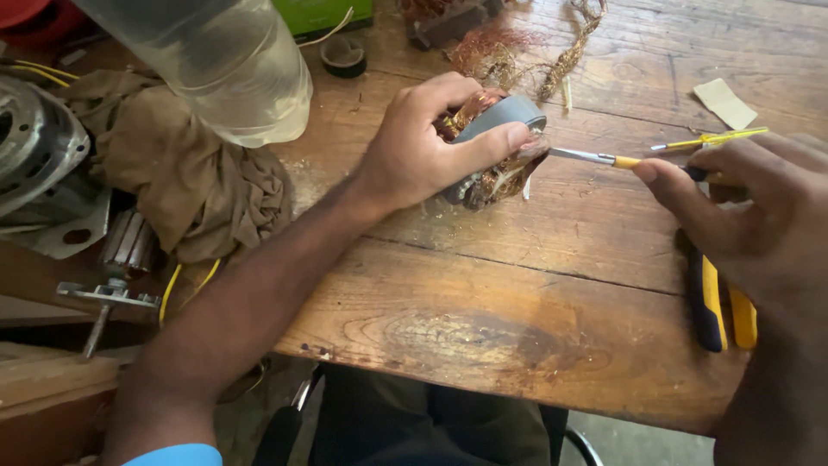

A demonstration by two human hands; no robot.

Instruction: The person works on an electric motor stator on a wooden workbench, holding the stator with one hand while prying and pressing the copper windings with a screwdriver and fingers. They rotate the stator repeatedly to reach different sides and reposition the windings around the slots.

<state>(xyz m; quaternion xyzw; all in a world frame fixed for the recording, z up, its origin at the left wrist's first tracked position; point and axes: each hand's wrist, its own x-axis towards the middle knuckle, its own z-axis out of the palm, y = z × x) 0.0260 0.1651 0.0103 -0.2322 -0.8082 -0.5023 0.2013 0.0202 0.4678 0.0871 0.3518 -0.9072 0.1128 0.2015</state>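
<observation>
My left hand (423, 142) grips a small grey motor stator (498, 121) with copper windings, resting on the wooden table (483, 302). My right hand (759, 220) holds a thin yellow-handled screwdriver (604, 159); its metal tip touches the winding at the stator's right end. Loose copper wire shows under the stator.
Yellow-and-black pliers (720, 306) lie under my right hand. A second thin yellow tool (711, 139) and a paper scrap (726, 103) lie at right. A clear plastic bottle (216, 60), brown rag (185, 173), metal motor housing (34, 164), tape roll (343, 56) and tangled copper wire (517, 47) sit behind.
</observation>
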